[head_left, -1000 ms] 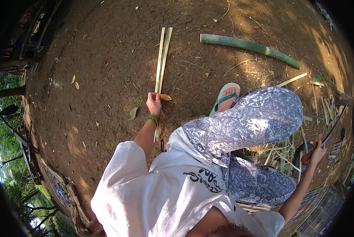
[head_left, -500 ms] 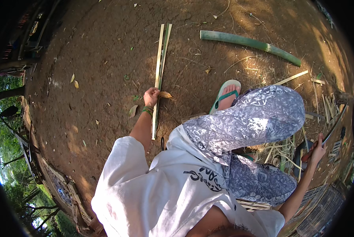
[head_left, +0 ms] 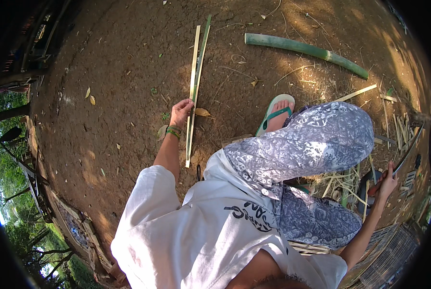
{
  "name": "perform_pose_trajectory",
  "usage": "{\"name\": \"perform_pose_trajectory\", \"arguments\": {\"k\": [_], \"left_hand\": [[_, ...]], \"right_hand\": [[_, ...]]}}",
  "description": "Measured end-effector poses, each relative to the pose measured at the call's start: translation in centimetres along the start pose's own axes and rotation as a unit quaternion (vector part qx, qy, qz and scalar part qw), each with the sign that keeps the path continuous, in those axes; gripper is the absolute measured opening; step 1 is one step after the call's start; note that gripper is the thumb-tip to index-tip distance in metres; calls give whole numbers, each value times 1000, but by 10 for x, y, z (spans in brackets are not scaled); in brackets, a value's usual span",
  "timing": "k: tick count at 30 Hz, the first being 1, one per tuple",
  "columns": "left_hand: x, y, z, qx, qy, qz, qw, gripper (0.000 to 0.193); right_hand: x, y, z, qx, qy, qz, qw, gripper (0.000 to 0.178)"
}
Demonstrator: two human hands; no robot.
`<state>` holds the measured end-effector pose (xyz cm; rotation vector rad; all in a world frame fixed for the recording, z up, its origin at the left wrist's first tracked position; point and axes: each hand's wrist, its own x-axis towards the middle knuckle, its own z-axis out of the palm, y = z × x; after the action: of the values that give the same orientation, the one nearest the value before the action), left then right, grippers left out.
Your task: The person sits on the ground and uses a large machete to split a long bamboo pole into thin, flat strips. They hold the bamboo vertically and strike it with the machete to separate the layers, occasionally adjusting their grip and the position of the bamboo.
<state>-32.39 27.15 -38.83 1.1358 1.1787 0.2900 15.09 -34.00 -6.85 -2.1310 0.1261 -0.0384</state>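
White shirt [head_left: 177,236]: closest to the camera, short-sleeved, creased, with sun patches on it.
Patterned trousers [head_left: 297,144]: grey and white, knees bent low (seated or squatting, it is hard to say).
Right hand [head_left: 388,184]: well apart from the left, far out at the right, fingers wrapped round the reddish handle of a long knife [head_left: 410,148], the blade pointing away from the body.
Shavings [head_left: 347,185]: pale, in a loose tangle between the right hand and the trousers.
Left hand [head_left: 180,111]: reaching over the brown soil [head_left: 124,96], fingertips drawn together at the bamboo strips [head_left: 195,58]; whether they pinch or merely touch, I cannot tell. Green wristbands [head_left: 172,132] circle the wrist.
Bamboo strips: long, narrow, pale and green, on or just over the soil left of the sandal, their far ends slightly spread.
Step in hand: by the look of it, handling the strips left-handed, with the knife kept out to the side.
Next move: shifting the strips together would call for a firm, even pinch (a single one, a lighter touch), the blade clear of the legs.
Brown leaf [head_left: 202,112]: just beside the strips, to their right.
Green-strapped sandal [head_left: 275,114]: on one foot, flat on the soil.
Bamboo pole [head_left: 287,44]: green, jointed, lying beyond the foot.
Trees [head_left: 37,241]: leafy, past the yard's left edge.
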Motion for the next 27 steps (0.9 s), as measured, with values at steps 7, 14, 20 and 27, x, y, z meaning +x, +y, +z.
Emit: {"name": "perform_pose_trajectory", "arguments": {"k": [7, 14, 20, 27], "left_hand": [[7, -10, 7, 133, 88, -49, 986, 14], [18, -13, 0, 195, 94, -67, 974, 13], [14, 5, 4, 224, 90, -80, 967, 12], [18, 1, -2, 276, 65, -25, 959, 11]], "right_hand": [[-2, -3, 1, 4, 0, 5, 1000, 28], [-3, -4, 2, 8, -12, -1, 1000, 28], [-3, 2, -2, -4, 0, 1, 1000, 29], [0, 2, -1, -5, -2, 7, 1000, 27]]}}
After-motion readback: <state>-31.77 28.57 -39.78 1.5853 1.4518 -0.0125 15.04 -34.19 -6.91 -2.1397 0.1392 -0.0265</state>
